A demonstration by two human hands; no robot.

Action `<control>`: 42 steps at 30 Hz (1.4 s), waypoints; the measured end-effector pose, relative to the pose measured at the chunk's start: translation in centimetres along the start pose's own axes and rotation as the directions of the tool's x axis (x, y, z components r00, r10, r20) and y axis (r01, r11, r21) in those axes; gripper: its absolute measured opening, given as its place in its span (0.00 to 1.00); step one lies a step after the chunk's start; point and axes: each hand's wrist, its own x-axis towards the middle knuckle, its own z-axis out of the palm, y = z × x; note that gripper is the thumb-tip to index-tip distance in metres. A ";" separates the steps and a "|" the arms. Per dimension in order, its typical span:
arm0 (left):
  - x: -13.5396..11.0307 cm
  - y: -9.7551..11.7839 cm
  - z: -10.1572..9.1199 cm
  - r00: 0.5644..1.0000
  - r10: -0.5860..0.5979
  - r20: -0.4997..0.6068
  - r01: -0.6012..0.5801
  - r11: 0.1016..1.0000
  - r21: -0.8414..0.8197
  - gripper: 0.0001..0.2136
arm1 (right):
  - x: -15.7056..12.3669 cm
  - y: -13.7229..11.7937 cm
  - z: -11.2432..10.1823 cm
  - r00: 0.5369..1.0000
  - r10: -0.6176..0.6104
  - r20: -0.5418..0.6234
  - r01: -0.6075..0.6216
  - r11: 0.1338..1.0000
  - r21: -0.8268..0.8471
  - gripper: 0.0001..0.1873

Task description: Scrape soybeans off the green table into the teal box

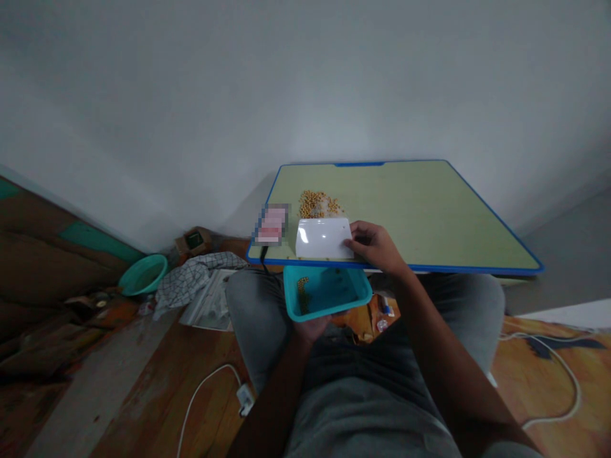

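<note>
My right hand (375, 247) grips the right end of a white rectangular card (322, 238) that stands on the near edge of a low green table with a blue rim (429, 210). A pile of yellow grains (317, 203) lies on the table just behind the card. Below the table edge, my left hand (312, 326) holds a teal rectangular tray (327, 291) from underneath. A few grains lie in the tray's left part.
A blurred pink object (271, 225) sits at the table's left edge. On the wooden floor to the left are a teal basin (143, 275), a checked cloth (191, 281) and a small box (195, 240). White cables (563, 375) run beside my legs.
</note>
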 end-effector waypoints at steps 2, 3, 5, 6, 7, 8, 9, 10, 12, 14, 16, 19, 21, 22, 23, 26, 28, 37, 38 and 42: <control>0.1 0.0 -0.2 1.000 -0.005 0.013 0.005 1.000 -0.004 0.40 | -0.1 0.0 0.0 1.000 0.010 -0.001 -0.010 1.000 0.005 0.15; 0.1 0.0 -0.2 1.000 -0.010 0.020 0.010 1.000 -0.001 0.40 | -0.1 0.0 0.1 1.000 0.017 -0.003 -0.017 1.000 0.006 0.15; 0.2 0.0 -0.3 0.999 -0.019 0.026 0.019 1.000 0.010 0.40 | -0.1 0.0 0.1 1.000 0.030 -0.003 -0.030 1.000 0.005 0.15; 0.2 0.0 -0.4 0.999 -0.025 0.026 0.025 1.000 0.017 0.40 | -0.1 0.0 0.1 0.999 0.034 -0.001 -0.034 0.999 0.007 0.15; 0.2 0.0 -0.4 0.999 -0.029 0.024 0.028 0.999 0.023 0.40 | -0.2 0.0 0.1 0.999 0.036 0.004 -0.036 0.999 0.012 0.14; 0.2 0.0 -0.3 0.999 -0.027 0.022 0.026 0.999 0.027 0.40 | -0.2 0.0 0.1 0.999 0.035 0.011 -0.035 0.999 0.018 0.14; 0.2 0.0 -0.3 1.000 -0.022 0.018 0.021 0.999 0.032 0.40 | -0.2 0.0 0.1 0.999 0.033 0.017 -0.033 0.999 0.023 0.14; 0.2 0.0 -0.3 1.000 -0.017 0.013 0.016 0.999 0.039 0.40 | -0.2 -0.1 0.1 0.999 0.029 0.022 -0.030 0.999 0.025 0.14; 0.2 0.0 -0.1 1.000 -0.011 -0.003 0.011 0.998 0.058 0.39 | -0.2 -0.1 0.0 0.999 0.027 0.028 -0.028 0.999 0.016 0.13; 0.1 0.0 0.3 1.000 -0.013 -0.020 0.014 0.997 0.074 0.39 | -0.2 -0.1 0.0 0.999 0.036 0.033 -0.037 0.999 0.007 0.13; -0.1 -0.1 1.0 0.999 0.004 -0.040 -0.001 0.996 0.091 0.39 | -0.3 -0.1 0.0 0.998 0.046 0.040 -0.047 0.999 0.012 0.14; -0.5 -0.3 2.5 0.990 0.080 -0.117 -0.061 0.985 0.159 0.39 | -0.2 0.0 0.0 0.998 0.036 0.042 -0.037 0.999 0.024 0.14; -0.7 -0.3 3.3 0.983 0.093 -0.156 -0.067 0.983 0.170 0.38 | -0.2 0.0 0.0 0.999 0.018 0.039 -0.019 1.000 0.018 0.14; -0.7 -0.3 3.5 0.983 0.088 -0.162 -0.063 0.987 0.150 0.39 | -0.2 -0.1 0.0 0.999 0.011 0.036 -0.012 1.000 0.014 0.14; -0.7 -0.2 3.6 0.984 0.076 -0.163 -0.057 0.991 0.121 0.39 | -0.2 -0.1 0.1 0.999 0.008 0.033 -0.008 1.000 0.010 0.14; -0.5 0.2 3.4 0.986 0.067 -0.155 -0.061 0.997 0.046 0.42 | -0.2 -0.1 0.2 0.999 0.018 0.039 -0.017 1.000 -0.001 0.15; -0.4 0.4 3.3 0.988 0.074 -0.137 -0.072 0.997 0.021 0.42 | -0.2 -0.2 0.3 0.998 0.021 0.057 -0.021 1.000 -0.011 0.15; 0.3 1.0 3.9 0.982 0.116 -0.147 -0.124 0.991 -0.048 0.36 | -0.1 0.1 0.5 0.999 -0.030 0.013 0.031 0.996 -0.085 0.13; 0.3 1.0 3.9 0.981 0.124 -0.151 -0.132 0.990 -0.041 0.36 | -0.1 0.1 0.5 0.999 -0.033 0.009 0.034 0.995 -0.094 0.13; 0.1 1.2 3.9 0.982 0.100 -0.161 -0.100 0.995 0.007 0.38 | 0.0 0.0 0.8 0.999 -0.051 0.016 0.053 0.990 -0.130 0.12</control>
